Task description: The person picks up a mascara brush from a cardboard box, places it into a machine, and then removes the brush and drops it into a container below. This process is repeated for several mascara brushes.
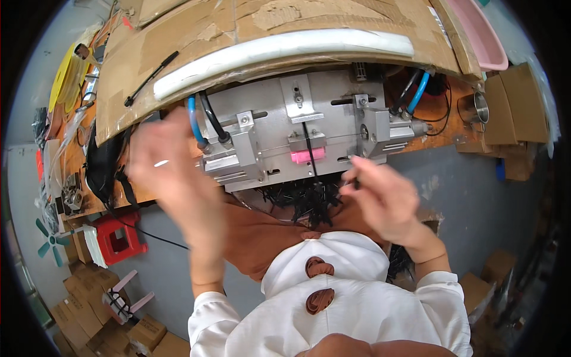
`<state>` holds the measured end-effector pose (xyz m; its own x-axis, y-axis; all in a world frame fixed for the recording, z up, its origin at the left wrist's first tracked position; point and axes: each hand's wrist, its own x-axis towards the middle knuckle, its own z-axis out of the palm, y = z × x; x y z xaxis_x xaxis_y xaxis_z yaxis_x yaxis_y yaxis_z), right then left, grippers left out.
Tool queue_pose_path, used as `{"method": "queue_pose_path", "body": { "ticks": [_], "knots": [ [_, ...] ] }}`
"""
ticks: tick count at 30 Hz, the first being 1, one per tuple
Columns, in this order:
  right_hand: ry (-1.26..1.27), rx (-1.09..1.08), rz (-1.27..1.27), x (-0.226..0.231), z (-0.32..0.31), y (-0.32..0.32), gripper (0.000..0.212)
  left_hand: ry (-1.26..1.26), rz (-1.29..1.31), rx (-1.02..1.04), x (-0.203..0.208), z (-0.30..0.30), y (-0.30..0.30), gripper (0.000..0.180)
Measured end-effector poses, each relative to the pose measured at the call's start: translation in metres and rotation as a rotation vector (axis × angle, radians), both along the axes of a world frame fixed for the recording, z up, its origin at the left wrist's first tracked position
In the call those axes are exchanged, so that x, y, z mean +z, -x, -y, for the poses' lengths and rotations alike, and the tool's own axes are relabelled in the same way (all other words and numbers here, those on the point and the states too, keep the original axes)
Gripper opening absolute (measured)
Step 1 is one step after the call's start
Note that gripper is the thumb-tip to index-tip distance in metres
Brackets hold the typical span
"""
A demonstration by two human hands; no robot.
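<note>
A grey metal jig (279, 128) with a pink block (307, 156) and blue and black hoses sits at the near edge of a workbench. My left hand (169, 172) is blurred in motion just left of the jig, fingers loosely curled; a small white thing shows at its fingers. My right hand (383, 199) is at the jig's lower right corner, fingers pinched on a thin black piece. A heap of black cable ties (309, 199) lies in my lap below the jig. One black tie (309, 149) hangs over the pink block.
Cardboard sheets (196, 35) and a white foam strip (279, 50) cover the bench. A pink tub (482, 35) and a metal cup (477, 107) stand at the right. A red stool (119, 238), a pink stool (125, 297), a fan (50, 241) and cardboard boxes (89, 321) are on the floor.
</note>
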<state>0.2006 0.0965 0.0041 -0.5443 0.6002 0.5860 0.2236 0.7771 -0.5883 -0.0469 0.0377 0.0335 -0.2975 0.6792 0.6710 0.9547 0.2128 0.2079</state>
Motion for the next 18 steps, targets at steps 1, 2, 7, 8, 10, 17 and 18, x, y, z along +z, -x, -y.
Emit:
{"method": "queue_pose_path", "body": {
  "ticks": [1, 2, 7, 8, 10, 17, 18],
  "knots": [
    [-0.058, -0.014, 0.05, -0.014, 0.005, 0.003, 0.058, -0.001, -0.054, 0.079, 0.003, -0.014, 0.034, 0.026],
    [-0.045, -0.028, 0.081, -0.021, 0.011, 0.012, 0.059, 0.008, -0.152, 0.013, 0.013, -0.016, 0.071, 0.025],
    [-0.023, -0.034, 0.193, -0.043, 0.02, 0.034, 0.063, 0.155, 0.152, -0.236, 0.026, -0.027, 0.119, 0.02],
    [-0.028, -0.035, 0.197, -0.043, 0.02, 0.035, 0.063, 0.15, 0.155, -0.237, 0.03, -0.028, 0.122, 0.02],
    [-0.004, -0.037, 0.227, -0.041, 0.02, 0.035, 0.063, 0.259, 0.174, -0.243, 0.036, -0.028, 0.127, 0.02],
    [-0.518, -0.047, 0.2, 0.04, -0.079, 0.067, 0.041, -0.01, 0.028, -0.212, 0.002, -0.001, 0.048, 0.062],
    [-0.71, -0.165, 0.266, 0.059, -0.112, 0.086, 0.025, -0.007, -0.041, -0.255, 0.002, 0.009, 0.021, 0.065]
  ]
}}
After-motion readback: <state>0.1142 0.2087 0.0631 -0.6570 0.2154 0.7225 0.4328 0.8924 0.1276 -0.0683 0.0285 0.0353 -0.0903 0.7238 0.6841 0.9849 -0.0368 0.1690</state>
